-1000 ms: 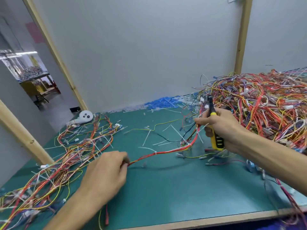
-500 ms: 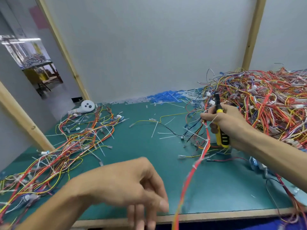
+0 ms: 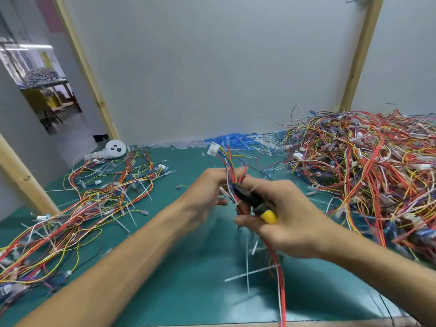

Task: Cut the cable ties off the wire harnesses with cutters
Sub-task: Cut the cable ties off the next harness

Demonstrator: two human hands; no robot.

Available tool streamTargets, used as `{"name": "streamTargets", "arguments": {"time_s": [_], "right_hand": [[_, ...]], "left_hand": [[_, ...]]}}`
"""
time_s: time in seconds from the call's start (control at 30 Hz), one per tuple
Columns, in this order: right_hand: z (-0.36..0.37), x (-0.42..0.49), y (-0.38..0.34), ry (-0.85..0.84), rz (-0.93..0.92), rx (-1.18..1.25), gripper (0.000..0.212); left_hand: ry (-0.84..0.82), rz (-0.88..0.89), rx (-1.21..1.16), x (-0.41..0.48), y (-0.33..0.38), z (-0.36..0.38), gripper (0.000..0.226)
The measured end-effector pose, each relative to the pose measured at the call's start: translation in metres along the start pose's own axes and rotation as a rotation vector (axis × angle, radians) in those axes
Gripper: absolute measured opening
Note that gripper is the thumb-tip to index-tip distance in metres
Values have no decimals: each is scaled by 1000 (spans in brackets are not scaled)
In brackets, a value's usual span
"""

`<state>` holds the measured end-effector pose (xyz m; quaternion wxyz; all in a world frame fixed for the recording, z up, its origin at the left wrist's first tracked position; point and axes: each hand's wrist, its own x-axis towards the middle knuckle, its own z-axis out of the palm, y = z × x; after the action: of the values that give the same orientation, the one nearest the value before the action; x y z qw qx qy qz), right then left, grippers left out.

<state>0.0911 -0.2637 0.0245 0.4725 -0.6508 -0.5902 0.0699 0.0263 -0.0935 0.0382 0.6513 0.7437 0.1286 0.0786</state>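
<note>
Regripping harness (image 3: 230, 165), left hand (image 3: 204, 192) (cutters (image 3: 253, 204) now alongside)

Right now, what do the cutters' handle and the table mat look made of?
Cutters: handle looks like matte yellow-and-black plastic or rubber; its head is blurred. Table mat: flat, even green, dull sheen, probably rubber or vinyl.

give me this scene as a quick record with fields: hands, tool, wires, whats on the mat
left hand: grips the held harness below its white connector
right hand: grips the cutters, nose at the bundle
cut: blurred, cannot tell
right pile: tangled harnesses
left spread: harnesses lying on the green mat
white ties: below the right hand; loose or attached, cannot tell
</note>
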Motion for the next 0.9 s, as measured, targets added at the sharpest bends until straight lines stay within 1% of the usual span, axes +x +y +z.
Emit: {"name": "streamTargets", "arguments": {"time_s": [0.07,0.13,0.2,0.23,0.27,0.33,0.4,0.43,0.5,0.53,0.57,0.6,0.7,0.73,0.8,0.87,0.9], "right_hand": [[4,-2,2,-13,-32,-92,41],[5,-1,7,15,-37,-141,39],[6,1,13,58,-26,-205,34],[7,1,17,85,-20,-231,37],[9,1,20,114,-18,-258,40],[13,0,23,170,-10,-316,44],[17,0,25,221,-12,-368,46],[18,1,25,247,-19,-388,47],[20,5,24,271,-37,-415,46],[21,7,22,269,-47,-426,45],[23,8,20,259,-58,-442,47],[26,9,18,242,-70,-449,48],[28,11,12,200,-112,-426,38],[26,12,9,223,-126,-428,35],[16,17,4,326,-135,-437,27],[2,23,-3,430,-121,-436,18],[-4,26,-6,467,-84,-445,22]], "left_hand": [[-18,130,-31,5,-4,-6,27],[17,230,-96,9,-11,-13,24],[49,321,-196,11,-19,-17,28],[47,358,-252,12,-23,-20,31],[34,375,-331,13,-27,-22,32],[-28,330,-541,11,-32,-28,38],[-110,268,-675,9,-38,-34,58],[-168,256,-693,7,-40,-36,66],[-267,269,-631,4,-44,-35,74],[-275,282,-570,5,-46,-33,70],[-243,296,-509,6,-46,-31,62],[-175,316,-450,8,-45,-31,53],[8,377,-343,13,-42,-34,32],[41,399,-329,13,-42,-37,29],[85,464,-232,11,-43,-41,33],[78,516,-136,7,-44,-39,37],[58,533,-123,5,-43,-37,36]]}}
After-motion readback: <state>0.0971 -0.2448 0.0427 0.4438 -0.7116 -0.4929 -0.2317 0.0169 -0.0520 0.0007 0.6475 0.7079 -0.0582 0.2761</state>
